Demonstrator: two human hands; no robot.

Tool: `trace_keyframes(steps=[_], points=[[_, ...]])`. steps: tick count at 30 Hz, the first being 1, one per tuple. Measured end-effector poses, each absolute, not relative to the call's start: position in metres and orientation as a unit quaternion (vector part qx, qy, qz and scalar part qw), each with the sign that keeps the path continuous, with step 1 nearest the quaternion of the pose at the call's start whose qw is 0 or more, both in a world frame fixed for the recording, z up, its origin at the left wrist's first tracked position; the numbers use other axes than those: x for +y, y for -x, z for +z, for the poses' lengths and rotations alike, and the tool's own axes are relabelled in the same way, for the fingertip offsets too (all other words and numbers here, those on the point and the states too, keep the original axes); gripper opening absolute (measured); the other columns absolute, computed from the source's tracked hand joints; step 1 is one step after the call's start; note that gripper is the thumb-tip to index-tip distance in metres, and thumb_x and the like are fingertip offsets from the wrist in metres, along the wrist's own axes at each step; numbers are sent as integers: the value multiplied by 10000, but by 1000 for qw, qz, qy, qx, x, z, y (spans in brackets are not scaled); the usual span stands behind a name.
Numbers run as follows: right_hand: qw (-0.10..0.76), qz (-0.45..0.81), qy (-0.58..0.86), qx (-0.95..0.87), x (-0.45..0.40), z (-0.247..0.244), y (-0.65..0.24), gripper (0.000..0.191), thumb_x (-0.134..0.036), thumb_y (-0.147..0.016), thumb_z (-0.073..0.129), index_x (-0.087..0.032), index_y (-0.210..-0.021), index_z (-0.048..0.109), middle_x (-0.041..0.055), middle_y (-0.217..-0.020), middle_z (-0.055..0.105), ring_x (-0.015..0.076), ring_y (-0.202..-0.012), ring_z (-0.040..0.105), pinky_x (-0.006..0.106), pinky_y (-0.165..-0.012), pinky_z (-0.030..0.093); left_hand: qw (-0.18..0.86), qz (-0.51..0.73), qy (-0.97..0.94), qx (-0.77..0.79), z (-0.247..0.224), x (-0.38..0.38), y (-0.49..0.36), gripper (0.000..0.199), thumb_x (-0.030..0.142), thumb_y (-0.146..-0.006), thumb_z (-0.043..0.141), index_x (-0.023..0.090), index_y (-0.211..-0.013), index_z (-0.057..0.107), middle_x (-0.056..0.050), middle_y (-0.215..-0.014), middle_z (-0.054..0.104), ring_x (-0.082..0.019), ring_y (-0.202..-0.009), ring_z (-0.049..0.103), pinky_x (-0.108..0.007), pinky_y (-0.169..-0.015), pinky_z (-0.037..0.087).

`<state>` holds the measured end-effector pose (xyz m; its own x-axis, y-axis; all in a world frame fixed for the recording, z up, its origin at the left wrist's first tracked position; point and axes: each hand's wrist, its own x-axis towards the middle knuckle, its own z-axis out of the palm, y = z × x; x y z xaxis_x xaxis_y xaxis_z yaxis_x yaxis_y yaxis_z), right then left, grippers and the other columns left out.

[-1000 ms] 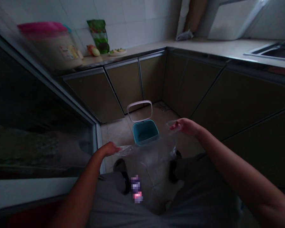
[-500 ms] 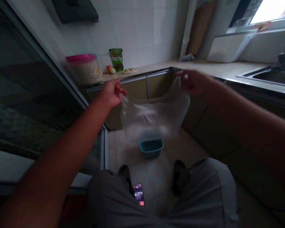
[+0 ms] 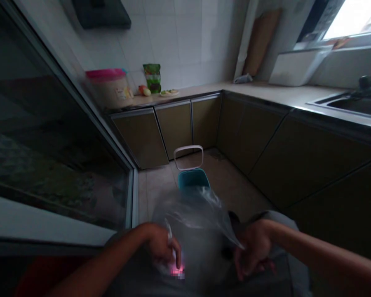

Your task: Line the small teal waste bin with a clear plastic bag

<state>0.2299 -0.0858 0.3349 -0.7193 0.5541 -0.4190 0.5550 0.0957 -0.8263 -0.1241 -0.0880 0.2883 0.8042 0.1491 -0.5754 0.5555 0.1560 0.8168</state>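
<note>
A clear plastic bag billows low in front of my legs, stretched between my two hands. My left hand pinches one side of its edge, fingers pointing down. On the other side, my right hand grips the opposite edge near my knee; motion blurs its fingers. Beyond the bag stands a teal bin on the floor, its lower part covered by the bag. A pale ring-shaped frame stands upright behind the bin's opening.
Cabinets line the back and right under a countertop. On it are a pink-lidded container, a green packet, a plate of food and a sink. A glass door is at left.
Both hands have come down and toward me with the bag, from counter height to my knees. The bin's pale ring, hidden behind the bag before, now shows.
</note>
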Motion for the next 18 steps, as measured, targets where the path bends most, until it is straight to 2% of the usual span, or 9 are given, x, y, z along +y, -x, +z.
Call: trace_keyframes(steps=[2,4,8,11,14,18], points=[[106,-621,-335,700,-82,326,-232,425,-457,-809,787,-179,-1131,786,2,-716,611,156,-582,551,269,-482,521,725,-177,-598,291,293,-70,140,367,571,-813,775,249,-988,777,35,-584,504,-119,-503,467,-239,-468,385],[119,-660,-336,662,-68,327,-239,460,-413,-841,745,-181,-1238,738,-33,-663,541,89,-518,458,194,-475,436,724,-87,-588,350,301,-48,156,417,570,-818,751,224,-1050,772,43,-593,498,-100,-530,449,-228,-525,396],[-46,-613,-419,668,-27,355,-251,485,-403,-894,691,-187,-1327,653,-21,-780,573,58,-550,397,175,-490,337,597,150,-611,497,322,-11,165,392,479,-769,756,184,-1026,747,-12,-771,646,-142,-693,581,-244,-626,462],[-139,-546,-448,694,0,379,-252,482,-401,-873,704,-176,-1297,653,-8,-810,601,82,-597,453,197,-527,369,429,271,-660,554,340,5,155,326,357,-731,763,181,-1006,756,-73,-984,728,-232,-926,656,-310,-767,514],[-224,-481,-465,709,20,395,-250,454,-362,-847,719,-160,-1250,667,-1,-782,610,113,-646,516,220,-574,410,259,327,-695,585,356,14,143,305,225,-731,764,211,-1035,791,-99,-1112,744,-295,-1084,646,-384,-961,483],[-272,-429,-481,715,41,406,-246,409,-284,-838,711,-166,-1228,672,-20,-706,572,113,-618,509,220,-557,399,136,310,-704,624,364,21,132,387,211,-778,770,269,-1160,786,-107,-1164,731,-325,-1142,631,-392,-999,456]])
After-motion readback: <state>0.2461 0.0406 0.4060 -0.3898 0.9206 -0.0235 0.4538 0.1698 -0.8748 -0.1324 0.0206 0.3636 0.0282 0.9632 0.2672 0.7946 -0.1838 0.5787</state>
